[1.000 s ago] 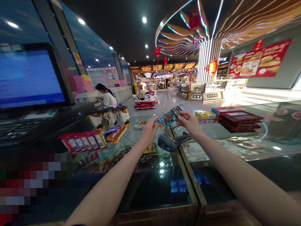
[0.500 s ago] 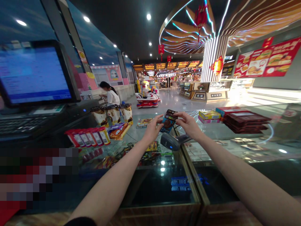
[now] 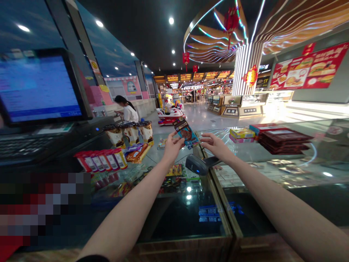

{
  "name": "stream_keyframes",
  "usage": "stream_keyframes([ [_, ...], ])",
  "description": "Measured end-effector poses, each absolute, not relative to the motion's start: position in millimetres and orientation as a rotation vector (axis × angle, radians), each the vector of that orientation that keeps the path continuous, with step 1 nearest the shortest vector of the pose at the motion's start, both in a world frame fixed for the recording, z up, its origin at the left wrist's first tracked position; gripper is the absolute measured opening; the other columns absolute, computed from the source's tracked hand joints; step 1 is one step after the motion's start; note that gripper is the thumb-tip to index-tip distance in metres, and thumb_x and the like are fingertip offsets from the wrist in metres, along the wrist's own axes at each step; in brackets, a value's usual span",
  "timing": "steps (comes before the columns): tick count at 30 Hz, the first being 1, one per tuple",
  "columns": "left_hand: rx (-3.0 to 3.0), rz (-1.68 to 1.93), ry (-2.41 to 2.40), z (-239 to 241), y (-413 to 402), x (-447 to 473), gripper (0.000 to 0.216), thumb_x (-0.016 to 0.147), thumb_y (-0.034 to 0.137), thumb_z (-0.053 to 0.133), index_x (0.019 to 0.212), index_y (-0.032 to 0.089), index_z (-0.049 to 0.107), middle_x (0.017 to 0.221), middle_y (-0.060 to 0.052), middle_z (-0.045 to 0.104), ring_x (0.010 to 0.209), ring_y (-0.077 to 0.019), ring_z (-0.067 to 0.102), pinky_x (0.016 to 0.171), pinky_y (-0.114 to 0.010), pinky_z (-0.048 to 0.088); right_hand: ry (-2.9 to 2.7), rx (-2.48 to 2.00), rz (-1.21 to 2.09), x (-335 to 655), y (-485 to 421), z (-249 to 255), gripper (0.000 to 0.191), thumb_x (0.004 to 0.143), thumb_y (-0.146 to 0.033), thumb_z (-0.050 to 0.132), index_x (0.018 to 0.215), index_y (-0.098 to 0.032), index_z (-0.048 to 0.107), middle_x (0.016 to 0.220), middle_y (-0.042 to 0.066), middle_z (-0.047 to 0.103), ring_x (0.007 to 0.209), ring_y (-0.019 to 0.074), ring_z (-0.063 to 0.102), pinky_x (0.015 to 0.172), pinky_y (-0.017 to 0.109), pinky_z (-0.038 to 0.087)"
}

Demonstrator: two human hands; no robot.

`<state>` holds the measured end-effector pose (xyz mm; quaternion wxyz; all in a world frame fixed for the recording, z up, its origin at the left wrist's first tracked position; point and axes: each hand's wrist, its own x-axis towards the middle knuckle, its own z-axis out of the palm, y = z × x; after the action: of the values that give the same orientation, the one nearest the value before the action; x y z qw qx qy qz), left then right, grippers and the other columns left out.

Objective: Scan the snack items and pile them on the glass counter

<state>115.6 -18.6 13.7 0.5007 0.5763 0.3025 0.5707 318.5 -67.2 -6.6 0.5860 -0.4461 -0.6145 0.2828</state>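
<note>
Packet (image 3: 187, 133): blue and dark, tilted, held up above the glass-topped table (image 3: 177, 222).
Left hand (image 3: 171, 148): pinching the packet's left side between thumb and fingers.
Right hand (image 3: 217, 146): fingers loosely spread, holding nothing, just beside the packet's right edge.
Scanner (image 3: 196, 165): dark, with a small blue light, lower in view than the packet.
Cups (image 3: 131, 134): three in a row, left of the hands.
Brown packs (image 3: 285, 142): stacked, far right.

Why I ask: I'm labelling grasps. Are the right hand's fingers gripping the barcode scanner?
No, the right hand is open, its fingers near the snack packet, not around the barcode scanner.
</note>
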Motion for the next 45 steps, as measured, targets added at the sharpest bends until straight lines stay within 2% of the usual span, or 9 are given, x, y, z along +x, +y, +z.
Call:
stream_keyframes([
  [5,1.258,1.339,0.679,16,-25,119,0.050,0.078,0.021,0.076,0.119,0.019,0.048,0.102,-0.007,0.071,0.090,-0.0148,0.070,0.092,-0.039,0.056,-1.418,-0.984,0.733,312,-70,-5,0.041,0.072,-0.034,0.076,0.107,-0.022,0.058,0.092,0.004,0.077,0.089,0.0203,0.073,0.089,0.042,0.054],
  [10,1.256,1.305,0.677,17,-30,123,0.053,0.078,0.017,0.074,0.123,0.019,0.046,0.102,-0.007,0.071,0.091,-0.0150,0.069,0.091,-0.039,0.057,-1.320,-0.971,0.779,308,-78,5,0.045,0.069,-0.045,0.078,0.101,-0.022,0.057,0.080,0.003,0.077,0.080,0.0209,0.073,0.079,0.038,0.055],
  [17,1.562,1.531,0.875,17,-22,118,0.079,0.079,0.019,0.071,0.145,0.029,0.030,0.136,-0.013,0.053,0.089,-0.0135,0.067,0.076,-0.030,0.059,-1.184,-1.029,0.786,317,-81,10,0.050,0.063,-0.047,0.081,0.095,-0.023,0.050,0.076,0.001,0.075,0.074,0.0197,0.071,0.067,0.030,0.051],
  [20,1.768,1.572,0.905,14,-14,110,0.072,0.080,0.021,0.067,0.146,0.029,0.037,0.135,-0.011,0.052,0.096,-0.0154,0.066,0.079,-0.029,0.058,-1.207,-1.056,0.773,322,-83,12,0.051,0.063,-0.048,0.080,0.094,-0.023,0.049,0.073,0.000,0.074,0.070,0.0188,0.070,0.064,0.029,0.048],
  [25,1.922,1.422,0.817,8,-6,108,0.046,0.084,0.023,0.062,0.130,0.022,0.060,0.124,-0.010,0.061,0.093,-0.0159,0.065,0.078,-0.030,0.057,-1.212,-1.068,0.750,324,-85,13,0.050,0.065,-0.049,0.079,0.094,-0.023,0.047,0.070,0.000,0.073,0.067,0.0181,0.069,0.063,0.029,0.046],
  [31,1.734,1.402,0.774,8,-7,117,0.071,0.082,0.023,0.067,0.148,0.025,0.040,0.117,-0.008,0.061,0.083,-0.0118,0.063,0.070,-0.024,0.054,-1.186,-1.049,0.686,325,-79,11,0.050,0.063,-0.050,0.079,0.091,-0.022,0.047,0.071,0.000,0.072,0.068,0.0180,0.069,0.063,0.029,0.047],
  [35,1.770,1.373,0.848,12,-6,115,0.060,0.081,0.022,0.066,0.139,0.024,0.053,0.114,-0.007,0.060,0.083,-0.0121,0.063,0.068,-0.024,0.054,-1.195,-1.038,0.697,328,-78,13,0.049,0.064,-0.047,0.078,0.092,-0.022,0.046,0.071,-0.001,0.073,0.067,0.0167,0.068,0.064,0.028,0.047],
  [38,1.761,1.357,0.847,19,-8,115,0.056,0.082,0.024,0.065,0.137,0.022,0.056,0.113,-0.007,0.061,0.082,-0.0118,0.062,0.068,-0.024,0.054,-1.125,-1.028,0.681,331,-77,17,0.049,0.062,-0.045,0.079,0.090,-0.022,0.047,0.069,-0.001,0.071,0.065,0.0160,0.067,0.061,0.026,0.046],
  [45,1.872,1.146,0.876,55,-18,141,0.050,0.080,0.025,0.070,0.129,0.019,0.063,0.125,-0.011,0.062,0.091,-0.0159,0.062,0.070,-0.024,0.054,-0.806,-1.049,0.540,355,-69,27,0.032,0.064,-0.040,0.076,0.079,-0.015,0.063,0.064,-0.001,0.066,0.061,0.0128,0.063,0.056,0.023,0.044],
])
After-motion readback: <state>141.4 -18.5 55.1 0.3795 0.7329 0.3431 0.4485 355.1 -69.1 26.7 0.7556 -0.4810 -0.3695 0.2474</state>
